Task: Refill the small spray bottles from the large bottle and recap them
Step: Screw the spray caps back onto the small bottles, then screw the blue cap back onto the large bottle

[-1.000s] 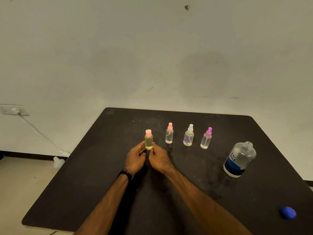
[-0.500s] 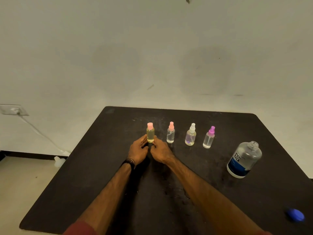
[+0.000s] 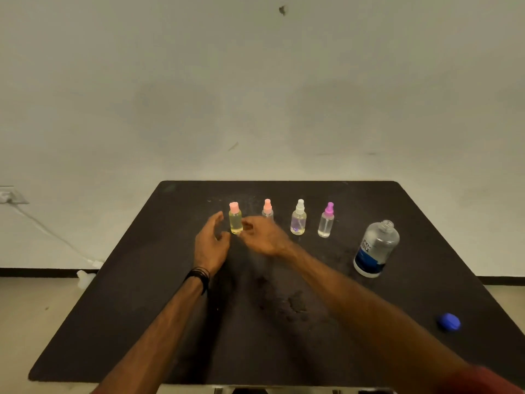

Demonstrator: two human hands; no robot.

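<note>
Several small capped bottles stand in a row on the black table [image 3: 142, 308]: a yellow-filled bottle with a pink cap [image 3: 235, 218], a clear one with a pink sprayer [image 3: 267, 210], one with a white sprayer [image 3: 298, 218] and one with a purple sprayer [image 3: 326, 220]. My left hand [image 3: 211, 243] hovers just left of the yellow bottle, fingers apart, a small gap between them. My right hand [image 3: 262, 234] is just right of it, fingers loose, holding nothing. The large clear bottle with a blue label [image 3: 375, 248] stands uncapped at the right. Its blue cap [image 3: 449, 322] lies near the front right.
A white wall rises behind the table. At the left, a wall socket [image 3: 8, 196] feeds a white cable [image 3: 51, 234] down to the floor. The table's front edge is close to me.
Both hands held the yellow bottle earlier; now they have let go and drawn slightly apart, and the bottle stands alone in the row.
</note>
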